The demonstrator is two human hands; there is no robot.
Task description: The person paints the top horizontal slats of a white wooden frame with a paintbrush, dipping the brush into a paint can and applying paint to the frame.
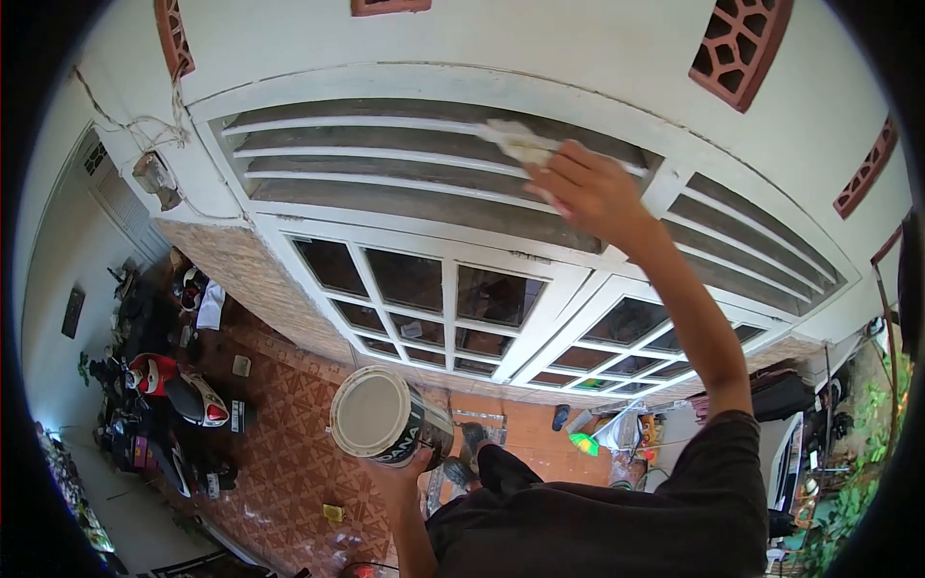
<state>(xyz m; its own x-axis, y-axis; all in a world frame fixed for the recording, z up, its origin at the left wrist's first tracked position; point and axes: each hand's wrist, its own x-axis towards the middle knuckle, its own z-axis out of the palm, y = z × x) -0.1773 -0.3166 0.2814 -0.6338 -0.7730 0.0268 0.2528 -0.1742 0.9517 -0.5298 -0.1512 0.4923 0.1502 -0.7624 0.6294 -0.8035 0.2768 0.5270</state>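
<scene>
White paint in can in left hand; right hand with brush.

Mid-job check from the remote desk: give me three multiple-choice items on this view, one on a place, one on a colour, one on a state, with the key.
1. Where is the right hand?
A. On the louvred vent above the doors
B. On the tiled floor
C. On the scooter

2. What colour are the slats of the vent?
A. Red
B. White
C. Green

3. How is the paint can held?
A. Set down on the floor
B. Hung from the vent
C. Gripped from below by the left hand

Key: 1 A, the hand presses a brush against the slats. 2 B, the slats look white. 3 C, fingers wrap the can's lower side, off the floor.
</scene>
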